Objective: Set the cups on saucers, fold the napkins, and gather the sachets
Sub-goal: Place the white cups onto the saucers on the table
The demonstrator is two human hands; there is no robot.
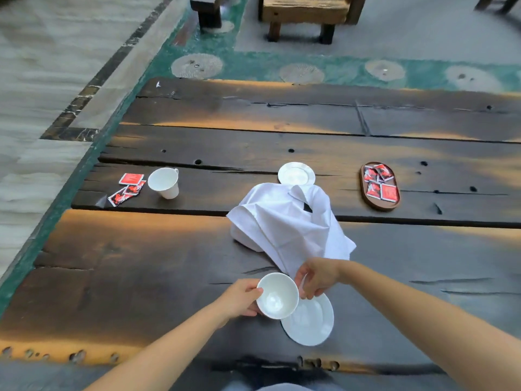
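The left hand [239, 299] grips the white cup [277, 296] by its near-left side, and the right hand [318, 276] pinches at its handle; the cup overlaps the far-left edge of a saucer [313, 323] on the dark counter [141, 263]. Behind lie crumpled napkins [287, 221] touching a second saucer [296, 173]. Far left, another cup [165, 182] stands beside loose sachets [128, 187]; more sachets [379, 183] fill a wooden tray [379, 206] on the right.
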